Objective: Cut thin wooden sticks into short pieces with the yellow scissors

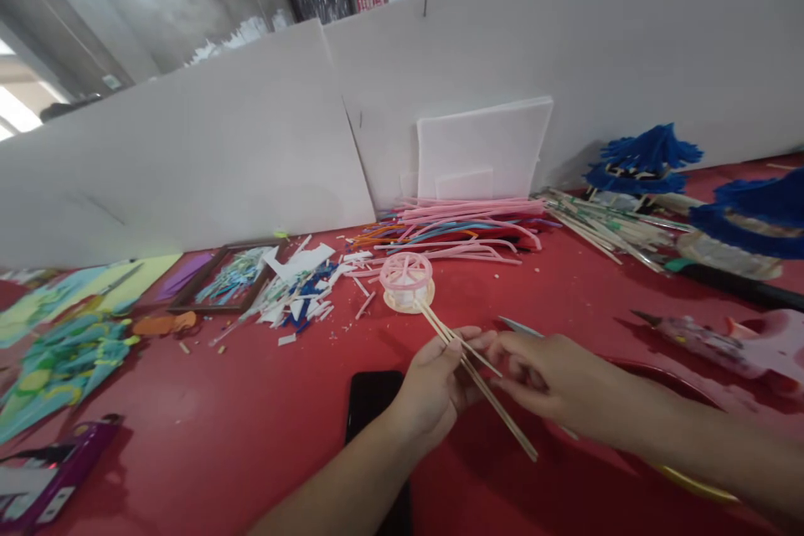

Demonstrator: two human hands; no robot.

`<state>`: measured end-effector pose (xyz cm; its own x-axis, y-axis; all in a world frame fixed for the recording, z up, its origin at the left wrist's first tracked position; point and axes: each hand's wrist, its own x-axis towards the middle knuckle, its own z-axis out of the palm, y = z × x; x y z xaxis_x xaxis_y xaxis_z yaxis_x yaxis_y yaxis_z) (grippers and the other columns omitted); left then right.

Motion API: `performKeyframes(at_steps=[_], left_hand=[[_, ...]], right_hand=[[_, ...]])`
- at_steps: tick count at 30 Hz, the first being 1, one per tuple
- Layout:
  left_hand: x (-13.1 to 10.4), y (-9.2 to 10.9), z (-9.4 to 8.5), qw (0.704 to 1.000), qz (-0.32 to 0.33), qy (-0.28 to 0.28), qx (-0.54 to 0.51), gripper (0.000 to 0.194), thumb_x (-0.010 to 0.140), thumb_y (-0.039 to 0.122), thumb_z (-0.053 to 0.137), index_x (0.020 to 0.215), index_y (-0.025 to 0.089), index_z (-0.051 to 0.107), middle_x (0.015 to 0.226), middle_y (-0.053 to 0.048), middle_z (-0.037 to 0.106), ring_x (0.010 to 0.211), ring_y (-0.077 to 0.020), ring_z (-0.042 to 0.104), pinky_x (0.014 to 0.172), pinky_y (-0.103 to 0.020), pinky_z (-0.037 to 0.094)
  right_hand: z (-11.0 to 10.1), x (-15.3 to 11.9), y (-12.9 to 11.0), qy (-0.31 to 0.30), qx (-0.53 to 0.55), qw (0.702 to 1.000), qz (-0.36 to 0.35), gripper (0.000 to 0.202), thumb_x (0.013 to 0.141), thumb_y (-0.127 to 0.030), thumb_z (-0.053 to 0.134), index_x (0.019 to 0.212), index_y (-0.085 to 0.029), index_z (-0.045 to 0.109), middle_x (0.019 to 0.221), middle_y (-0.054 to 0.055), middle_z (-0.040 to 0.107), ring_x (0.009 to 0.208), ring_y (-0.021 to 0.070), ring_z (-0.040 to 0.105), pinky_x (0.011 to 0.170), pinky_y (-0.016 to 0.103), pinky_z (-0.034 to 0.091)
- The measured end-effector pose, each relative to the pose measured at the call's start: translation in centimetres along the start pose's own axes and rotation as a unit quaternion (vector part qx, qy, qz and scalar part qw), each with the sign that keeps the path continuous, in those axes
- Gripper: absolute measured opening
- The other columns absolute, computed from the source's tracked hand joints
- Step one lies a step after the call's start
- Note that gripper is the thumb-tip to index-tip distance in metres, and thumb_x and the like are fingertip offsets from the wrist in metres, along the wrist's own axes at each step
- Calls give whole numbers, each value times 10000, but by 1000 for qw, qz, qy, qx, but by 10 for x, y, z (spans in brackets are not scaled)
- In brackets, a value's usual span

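Thin wooden sticks [502, 413] are pinched between thumb and fingers of the left hand [424, 398], crossing just at the grip. Fingers of the right hand [559, 377] are curled in narrow, close to the end of the shorter stick; whether anything is held in them cannot be told. A grey blade [523, 327] pokes out just behind the right hand, gripped or lying there unclear.

Step in hand, as judged: sticks being sorted or lined up by hand. For the next move, a steady left pinch and a clean fingertip hold by the right on one stick seem called for, with the blade kept clear.

Far stick ends are pointed at a small pink-and-white wheel piece [407, 286], set on the red table [251, 427]; contact cannot be confirmed. A black phone [373, 398] is partly covered by the left arm. Farther out: pink stems [471, 213] behind the wheel piece, white scraps [305, 264] to the left, a glue gun [747, 343] to the right.
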<state>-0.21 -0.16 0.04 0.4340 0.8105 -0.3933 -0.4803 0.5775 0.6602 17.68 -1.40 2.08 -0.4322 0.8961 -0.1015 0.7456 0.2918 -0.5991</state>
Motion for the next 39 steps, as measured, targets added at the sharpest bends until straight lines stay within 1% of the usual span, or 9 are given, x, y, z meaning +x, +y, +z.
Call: performKeyframes(at_steps=[4, 9, 13, 21, 26, 31, 35, 37, 39], left_hand=[[-3, 0, 1, 998, 11, 41, 36, 189, 882, 287, 720, 999, 151, 660, 1106, -140, 767, 915, -234, 741, 719, -326, 595], [2, 10, 17, 979, -34, 97, 177, 139, 973, 282, 570, 905, 162, 589, 1053, -135, 773, 777, -170, 719, 556, -219, 542], [34, 21, 45, 913, 16, 80, 399, 182, 1007, 265, 474, 938, 171, 613, 1003, -109, 748, 825, -172, 717, 528, -191, 518], [123, 29, 79, 825, 98, 69, 552, 82, 877, 231, 698, 832, 169, 669, 799, -14, 689, 728, -169, 696, 694, -280, 581], [135, 25, 82, 754, 137, 70, 638, 135, 833, 165, 737, 961, 180, 698, 997, -62, 752, 1019, -241, 703, 991, -373, 512], [125, 22, 86, 717, 173, 70, 672, 168, 890, 126, 648, 1053, 140, 686, 1141, -149, 734, 1182, -288, 639, 1087, -433, 426], [89, 19, 90, 714, 231, 56, 658, 215, 961, 131, 521, 1100, 126, 685, 1332, -177, 649, 1362, -294, 495, 1188, -458, 288], [61, 13, 86, 733, 233, 12, 639, 223, 995, 221, 503, 1055, 160, 709, 1186, -131, 726, 1192, -256, 622, 1079, -391, 425], [30, 5, 77, 835, 172, -85, 516, 290, 1008, 316, 478, 1061, 155, 713, 1122, -131, 749, 1036, -239, 688, 918, -352, 518]], right_hand=[[5, -17, 7, 113, 145, 982, 40, 223, 862, -383, 465, 1012, -239, 544, 715, 8, 694, 620, 167, 640, 576, 279, 478], [5, -41, 22, 287, 301, 888, 198, 553, 695, -685, 590, 1038, -257, 515, 700, 30, 694, 543, 220, 640, 516, 345, 531], [4, -47, 34, 285, 301, 891, 185, 489, 607, -676, 614, 896, -286, 553, 670, 40, 694, 618, 257, 695, 573, 356, 576], [13, -54, 50, 329, 265, 881, 215, 563, 630, -727, 576, 965, -278, 523, 661, 21, 714, 602, 272, 699, 562, 387, 576], [28, -69, 63, 391, 194, 873, 215, 463, 658, -731, 558, 825, -301, 591, 735, 44, 736, 697, 281, 721, 590, 380, 583], [33, -83, 66, 447, 138, 848, 248, 571, 584, -844, 530, 704, -301, 654, 775, 86, 744, 745, 307, 721, 601, 403, 605], [16, -87, 49, 422, 215, 850, 233, 605, 560, -853, 608, 716, -275, 692, 786, 92, 760, 695, 280, 720, 612, 378, 619], [6, -85, 37, 357, 265, 872, 203, 568, 636, -816, 619, 734, -261, 691, 744, 86, 744, 642, 256, 706, 579, 348, 608], [-1, -79, 25, 280, 289, 900, 165, 504, 718, -758, 617, 761, -261, 690, 661, 56, 707, 565, 223, 665, 545, 323, 588]])
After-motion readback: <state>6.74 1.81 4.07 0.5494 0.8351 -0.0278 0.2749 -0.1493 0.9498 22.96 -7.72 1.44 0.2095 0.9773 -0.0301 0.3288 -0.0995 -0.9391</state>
